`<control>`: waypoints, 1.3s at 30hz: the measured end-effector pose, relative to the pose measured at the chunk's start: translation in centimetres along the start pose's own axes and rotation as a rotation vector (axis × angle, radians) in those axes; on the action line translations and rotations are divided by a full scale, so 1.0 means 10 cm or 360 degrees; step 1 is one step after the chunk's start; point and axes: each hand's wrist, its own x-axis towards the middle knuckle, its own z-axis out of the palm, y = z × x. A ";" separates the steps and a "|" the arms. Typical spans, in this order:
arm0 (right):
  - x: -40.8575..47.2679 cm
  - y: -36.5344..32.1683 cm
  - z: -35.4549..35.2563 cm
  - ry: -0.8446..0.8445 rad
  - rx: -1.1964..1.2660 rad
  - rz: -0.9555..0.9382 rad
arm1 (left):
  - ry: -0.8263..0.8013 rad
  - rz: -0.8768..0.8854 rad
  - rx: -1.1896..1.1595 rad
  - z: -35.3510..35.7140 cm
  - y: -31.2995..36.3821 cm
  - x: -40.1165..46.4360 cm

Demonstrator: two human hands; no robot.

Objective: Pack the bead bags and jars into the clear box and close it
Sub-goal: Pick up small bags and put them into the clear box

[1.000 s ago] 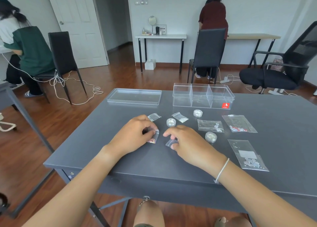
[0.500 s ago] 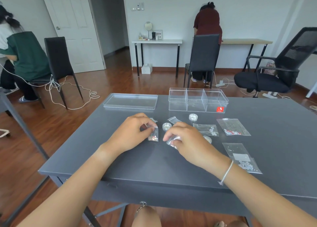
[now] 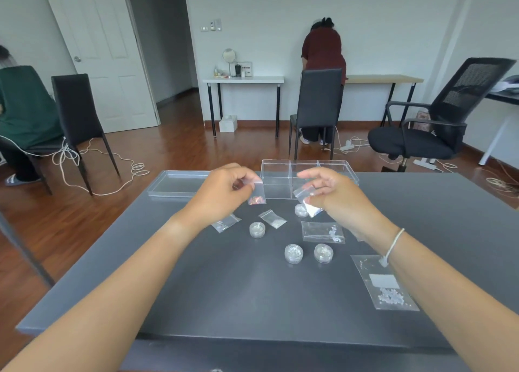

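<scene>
My left hand (image 3: 222, 191) pinches a small bag of pinkish beads (image 3: 256, 194) by its top, lifted above the table just in front of the clear box (image 3: 280, 172). A small bag of white beads (image 3: 308, 200) hangs from my right hand (image 3: 334, 194), near the box's middle compartment. The box stands open with three compartments, and its lid (image 3: 177, 183) lies to its left. On the table stay several small bags (image 3: 273, 218) (image 3: 323, 232) (image 3: 386, 284) and several round clear jars (image 3: 257, 229) (image 3: 293, 253) (image 3: 323, 253).
The dark grey table (image 3: 252, 293) ends just behind the box. Beyond it stand a black chair (image 3: 318, 104) and an office chair (image 3: 438, 118), with cables on the wooden floor. One person stands at the far wall, another sits at the left.
Both hands have lifted their small bags off the table and carried them forward toward the clear box. The head camera has tilted, so the table sits lower in view.
</scene>
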 end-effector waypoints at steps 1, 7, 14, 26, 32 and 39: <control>0.04 0.01 -0.02 0.0015 0.0028 0.0015 | 0.0022 0.0007 0.0007 0.02 0.01 0.08; 0.27 0.05 -0.09 0.0090 0.0097 0.0020 | 0.0075 -0.0089 -0.0052 0.13 -0.02 0.64; 0.53 0.07 -0.15 0.0233 0.0085 -0.0067 | -0.0036 -0.0146 0.0054 0.39 -0.26 1.03; 0.95 0.12 -0.12 0.0335 0.0012 -0.0119 | -0.0528 -0.0155 0.0573 0.49 -0.39 1.17; 1.15 0.19 0.01 0.0315 -0.0022 -0.0123 | -0.0260 -0.0078 0.0575 0.33 -0.46 1.02; 1.25 0.26 0.24 0.0261 -0.0233 -0.0116 | -0.0171 -0.0206 0.0159 0.02 -0.51 0.50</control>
